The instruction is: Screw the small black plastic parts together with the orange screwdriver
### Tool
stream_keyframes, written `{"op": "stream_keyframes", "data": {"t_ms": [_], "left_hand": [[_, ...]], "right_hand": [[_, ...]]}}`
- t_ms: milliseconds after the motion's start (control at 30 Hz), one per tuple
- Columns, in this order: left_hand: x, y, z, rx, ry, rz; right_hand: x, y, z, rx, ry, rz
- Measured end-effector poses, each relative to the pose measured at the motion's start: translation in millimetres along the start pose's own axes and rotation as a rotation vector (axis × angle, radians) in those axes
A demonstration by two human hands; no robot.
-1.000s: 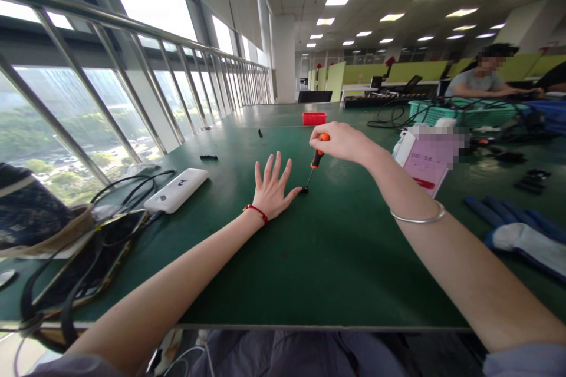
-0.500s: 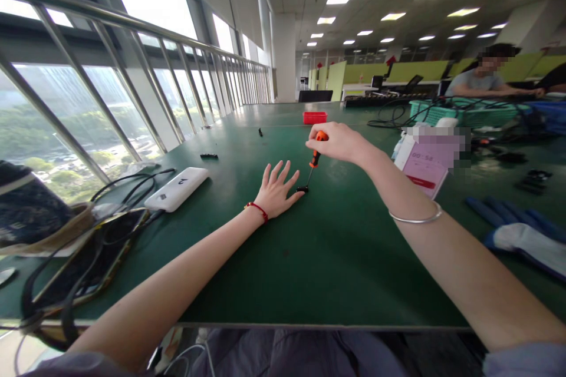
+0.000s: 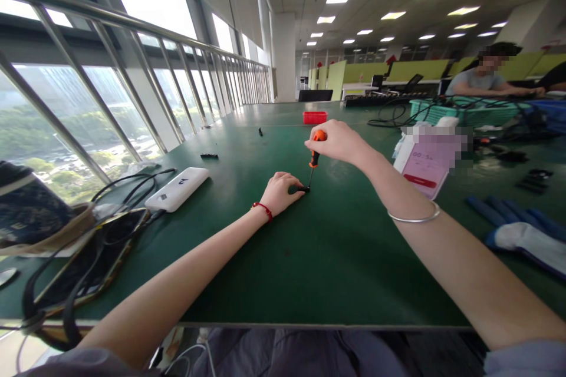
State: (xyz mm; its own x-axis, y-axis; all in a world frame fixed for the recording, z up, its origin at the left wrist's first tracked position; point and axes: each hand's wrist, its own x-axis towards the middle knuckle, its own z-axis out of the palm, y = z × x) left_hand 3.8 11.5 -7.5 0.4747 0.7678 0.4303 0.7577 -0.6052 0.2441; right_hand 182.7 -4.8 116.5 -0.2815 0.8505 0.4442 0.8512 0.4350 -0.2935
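Observation:
My right hand [image 3: 338, 140] is closed round the orange-and-black handle of a small screwdriver [image 3: 314, 159], held upright with its tip down on a small black part [image 3: 303, 189] on the green table [image 3: 283, 259]. My left hand [image 3: 281, 191], with a red cord at the wrist, is curled shut beside that part, fingertips pinching or pressing it.
A white power bank [image 3: 177, 188] with black cables lies at the left, next to a phone [image 3: 84, 271] and a dark bag [image 3: 30, 212]. Blue-and-white gloves [image 3: 522, 232] lie at the right, a pink timer card [image 3: 427, 168] behind them. A red tray [image 3: 315, 117] stands far back. A person sits at the far right.
My left hand was spread flat with fingers apart; it has curled shut onto the small black part. The screwdriver stayed upright over the same spot.

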Motion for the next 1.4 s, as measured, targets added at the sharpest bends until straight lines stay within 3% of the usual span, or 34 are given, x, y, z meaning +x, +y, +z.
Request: {"op": "stream_keyframes", "data": {"t_ms": [133,333,900,1200,1400], "left_hand": [[1.1,-1.4,3.2,-0.058,0.020,0.020],[0.2,-1.4,2.8,-0.081,0.031,0.009],[-0.6,1.6,1.4,-0.059,0.029,0.014],[1.2,-0.4,3.3,-0.074,0.031,0.015],[2.5,-3.6,5.1,-0.109,0.026,0.017]], "right_hand": [[0.1,-3.1,-0.3,0.030,0.076,0.013],[1.0,-6.3,7.5,0.079,0.020,-0.038],[5.8,-3.6,19.7,0.217,0.088,-0.013],[1.8,-6.8,18.4,0.058,0.163,0.033],[0.6,-7.9,15.2,0.007,0.130,0.047]]}}
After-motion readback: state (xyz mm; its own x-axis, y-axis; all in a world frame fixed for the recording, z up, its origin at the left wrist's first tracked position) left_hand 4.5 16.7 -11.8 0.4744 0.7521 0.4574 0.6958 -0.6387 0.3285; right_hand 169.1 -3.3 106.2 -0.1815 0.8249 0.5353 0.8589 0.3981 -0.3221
